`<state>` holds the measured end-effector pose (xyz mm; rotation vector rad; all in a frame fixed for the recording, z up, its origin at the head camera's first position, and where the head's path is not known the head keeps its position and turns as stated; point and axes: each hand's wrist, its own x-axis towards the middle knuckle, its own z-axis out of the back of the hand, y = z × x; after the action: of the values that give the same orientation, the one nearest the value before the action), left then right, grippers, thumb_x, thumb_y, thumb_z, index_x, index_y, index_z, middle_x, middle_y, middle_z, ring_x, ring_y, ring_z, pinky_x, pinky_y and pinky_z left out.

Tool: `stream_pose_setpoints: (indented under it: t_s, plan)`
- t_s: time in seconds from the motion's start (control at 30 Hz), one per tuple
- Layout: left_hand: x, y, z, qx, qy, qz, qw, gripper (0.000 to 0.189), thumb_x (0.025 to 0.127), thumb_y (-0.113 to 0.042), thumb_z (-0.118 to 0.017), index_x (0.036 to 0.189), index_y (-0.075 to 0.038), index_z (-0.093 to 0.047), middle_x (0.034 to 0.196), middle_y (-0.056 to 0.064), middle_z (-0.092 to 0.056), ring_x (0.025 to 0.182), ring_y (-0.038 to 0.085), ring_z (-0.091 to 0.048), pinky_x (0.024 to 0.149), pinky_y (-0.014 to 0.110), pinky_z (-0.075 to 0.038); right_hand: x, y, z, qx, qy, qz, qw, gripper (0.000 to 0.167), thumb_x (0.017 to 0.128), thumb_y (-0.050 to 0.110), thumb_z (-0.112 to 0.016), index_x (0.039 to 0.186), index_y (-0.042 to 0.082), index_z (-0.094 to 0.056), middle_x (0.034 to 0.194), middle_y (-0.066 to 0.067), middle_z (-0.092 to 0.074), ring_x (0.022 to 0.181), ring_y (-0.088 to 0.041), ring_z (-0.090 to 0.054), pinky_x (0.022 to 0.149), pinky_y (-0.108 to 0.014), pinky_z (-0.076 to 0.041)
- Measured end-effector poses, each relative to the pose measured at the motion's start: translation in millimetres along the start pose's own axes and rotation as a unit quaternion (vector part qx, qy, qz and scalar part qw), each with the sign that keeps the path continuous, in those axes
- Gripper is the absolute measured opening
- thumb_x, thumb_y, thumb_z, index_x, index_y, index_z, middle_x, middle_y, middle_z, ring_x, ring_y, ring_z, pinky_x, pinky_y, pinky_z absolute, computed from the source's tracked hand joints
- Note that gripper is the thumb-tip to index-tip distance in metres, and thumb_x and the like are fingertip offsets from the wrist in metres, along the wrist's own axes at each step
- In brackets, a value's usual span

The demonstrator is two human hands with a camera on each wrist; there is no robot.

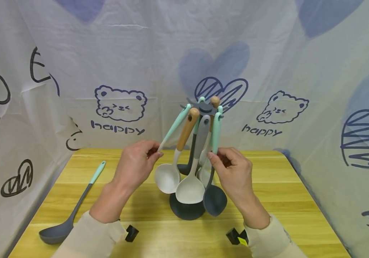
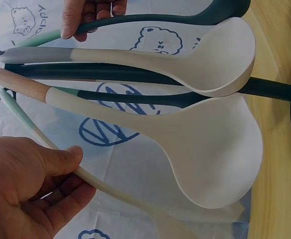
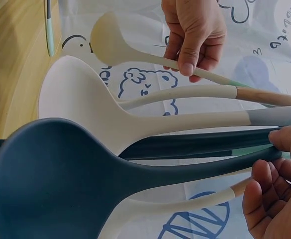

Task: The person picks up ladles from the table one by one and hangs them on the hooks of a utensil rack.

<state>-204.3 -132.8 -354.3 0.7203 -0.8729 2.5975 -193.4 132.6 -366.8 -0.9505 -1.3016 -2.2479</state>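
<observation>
A dark utensil stand (image 1: 205, 107) holds several hanging ladles and spoons. My left hand (image 1: 139, 157) pinches a mint-handled ladle (image 1: 175, 126) between thumb and fingers, drawing it out to the left; its cream bowl (image 3: 108, 42) shows in the right wrist view. On the other side, my right hand (image 1: 232, 168) pinches a dark ladle (image 1: 215, 201) just below its mint handle. Between the hands hang a wooden-handled white ladle (image 1: 167, 178) and a grey-handled white ladle (image 1: 190, 189). Both held handles have their tops at the stand's hooks.
The stand's round dark base (image 1: 187, 209) rests on the wooden table (image 1: 258, 200). A separate dark ladle (image 1: 60, 229) with a mint handle lies at the left. Behind the table hangs a printed cloth (image 1: 165, 71); more utensils hang at the stand's back.
</observation>
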Motion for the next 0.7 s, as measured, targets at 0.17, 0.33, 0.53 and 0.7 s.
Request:
stream_pose_setpoints:
  t_s: [0.17, 0.33, 0.53, 0.7]
  plan:
    - [2.5, -0.8, -6.6, -0.005, 0.006, 0.009, 0.9999, 0.009, 0.093, -0.013, -0.082, 0.099, -0.007, -0.077, 0.088, 0.005, -0.073, 0.075, 0.02, -0.064, 0.066, 0.033, -0.055, -0.2, -0.5, 0.4, -0.001, -0.004, 0.004, 1.0, 0.006, 0.094, 0.012, -0.082, 0.095, 0.006, -0.08, 0.078, -0.002, -0.068, 0.064, -0.009, -0.058, 0.056, -0.016, -0.049]
    - [7.6, -2.2, -15.5, -0.019, 0.015, 0.011, 0.9996, 0.009, 0.095, -0.012, -0.08, 0.1, -0.007, -0.076, 0.089, 0.005, -0.073, 0.077, 0.02, -0.065, 0.066, 0.032, -0.056, 0.1, -0.8, 3.1, -0.007, 0.005, -0.005, 1.0, 0.008, 0.094, 0.013, -0.082, 0.096, 0.006, -0.08, 0.079, -0.003, -0.068, 0.064, -0.011, -0.058, 0.056, -0.018, -0.049]
    - [8.9, -3.0, -21.4, -0.038, 0.018, 0.011, 0.9991, 0.01, 0.095, -0.011, -0.08, 0.103, -0.007, -0.076, 0.089, 0.005, -0.073, 0.077, 0.019, -0.066, 0.066, 0.032, -0.057, 1.6, 2.1, 9.6, -0.02, 0.03, -0.025, 0.999, 0.009, 0.093, 0.014, -0.083, 0.1, 0.008, -0.08, 0.083, -0.002, -0.067, 0.066, -0.013, -0.058, 0.056, -0.021, -0.05]
    - [7.5, -3.3, -21.1, -0.068, 0.049, 0.029, 0.9961, 0.009, 0.094, -0.012, -0.081, 0.099, -0.01, -0.075, 0.089, 0.003, -0.074, 0.08, 0.018, -0.07, 0.069, 0.035, -0.061, 2.6, 3.1, 14.1, -0.028, 0.021, -0.021, 0.9992, 0.012, 0.092, 0.014, -0.084, 0.101, 0.007, -0.08, 0.084, -0.002, -0.068, 0.067, -0.012, -0.058, 0.057, -0.019, -0.049]
